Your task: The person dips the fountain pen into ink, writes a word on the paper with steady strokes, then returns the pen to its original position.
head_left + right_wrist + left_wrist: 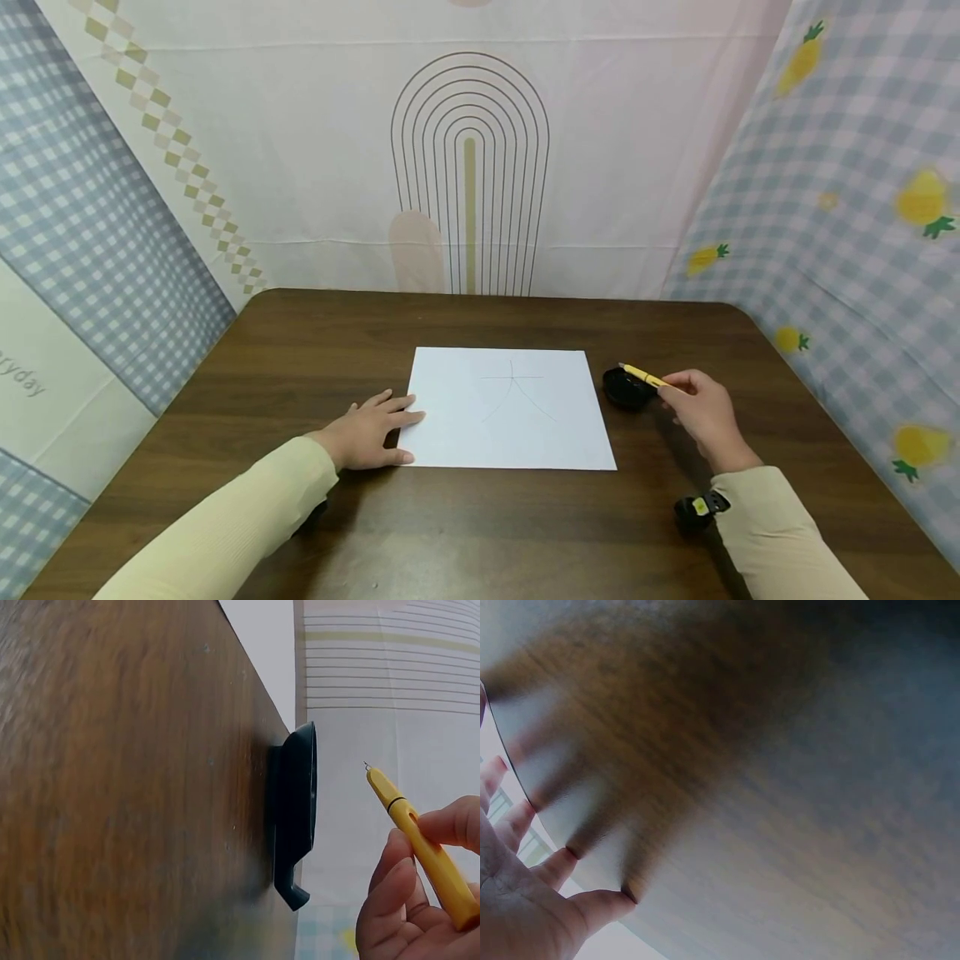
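Observation:
A white sheet of paper (442, 417) lies on the table, bearing thin dark strokes: a horizontal line, a short vertical one and two curves spreading downward. Resting on its left edge is my left hand (367, 433), fingers spread and straight; the left wrist view shows the same fingers (600, 909) from beneath. My right hand (705, 412) pinches a yellow pen (643, 375) between thumb and fingers, right of the paper. The pen's thin dark tip points left, over a small black dish (628, 392). From the side, the dish (295, 799) has a short bent projection at one end.
The brown wooden table (465, 533) has rounded far corners. A pale patterned cloth (315, 150) hangs behind it, and checked cloths with pineapples (862, 250) line the right side. A black device (697, 508) is strapped to my right wrist.

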`<state>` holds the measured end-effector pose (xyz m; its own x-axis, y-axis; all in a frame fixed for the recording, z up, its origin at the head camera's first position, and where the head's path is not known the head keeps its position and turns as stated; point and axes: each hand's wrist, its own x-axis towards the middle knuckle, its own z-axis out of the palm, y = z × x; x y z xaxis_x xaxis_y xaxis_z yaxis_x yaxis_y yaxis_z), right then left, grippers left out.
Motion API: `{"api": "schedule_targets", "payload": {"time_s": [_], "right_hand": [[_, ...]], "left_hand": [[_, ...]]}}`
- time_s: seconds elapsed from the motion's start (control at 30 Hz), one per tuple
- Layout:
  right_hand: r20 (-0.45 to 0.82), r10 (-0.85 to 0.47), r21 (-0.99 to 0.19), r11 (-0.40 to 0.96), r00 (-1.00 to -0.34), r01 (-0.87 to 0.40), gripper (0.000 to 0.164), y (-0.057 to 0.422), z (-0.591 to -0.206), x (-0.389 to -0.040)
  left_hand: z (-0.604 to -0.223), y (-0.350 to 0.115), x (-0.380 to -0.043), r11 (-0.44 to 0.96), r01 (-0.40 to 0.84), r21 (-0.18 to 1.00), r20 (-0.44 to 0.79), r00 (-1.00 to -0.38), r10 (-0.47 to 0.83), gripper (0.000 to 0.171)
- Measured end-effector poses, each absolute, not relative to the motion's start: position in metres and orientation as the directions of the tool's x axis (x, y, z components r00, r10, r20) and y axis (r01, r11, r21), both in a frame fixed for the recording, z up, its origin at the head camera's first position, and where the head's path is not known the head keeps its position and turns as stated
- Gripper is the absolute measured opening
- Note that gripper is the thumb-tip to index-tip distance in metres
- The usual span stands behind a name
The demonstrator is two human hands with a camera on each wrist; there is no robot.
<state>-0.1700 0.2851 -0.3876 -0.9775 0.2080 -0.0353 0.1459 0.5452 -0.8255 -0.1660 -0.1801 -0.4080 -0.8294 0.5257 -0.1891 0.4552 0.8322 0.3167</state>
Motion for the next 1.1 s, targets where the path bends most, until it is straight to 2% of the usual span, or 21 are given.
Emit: {"api": "schedule_targets", "payload": {"time_s": [0.67, 1.1], "right_hand": [[-0.063, 0.294, -0.844, 0.494, -0.954, 0.208, 0.04, 0.306, -0.398, -0.172], [-0.114, 0.413, -0.887, 0.367, -0.904, 0.279, 0.037, 0.304, -0.402, -0.176]], "left_hand": [[-0.41, -0.183, -0.167, 0.827, 0.457, 0.328, -0.182, -0.828, 0.53, 0.066], [-0.41, -0.181, -0.167, 0.828, 0.456, 0.326, -0.184, -0.829, 0.529, 0.067]]}}
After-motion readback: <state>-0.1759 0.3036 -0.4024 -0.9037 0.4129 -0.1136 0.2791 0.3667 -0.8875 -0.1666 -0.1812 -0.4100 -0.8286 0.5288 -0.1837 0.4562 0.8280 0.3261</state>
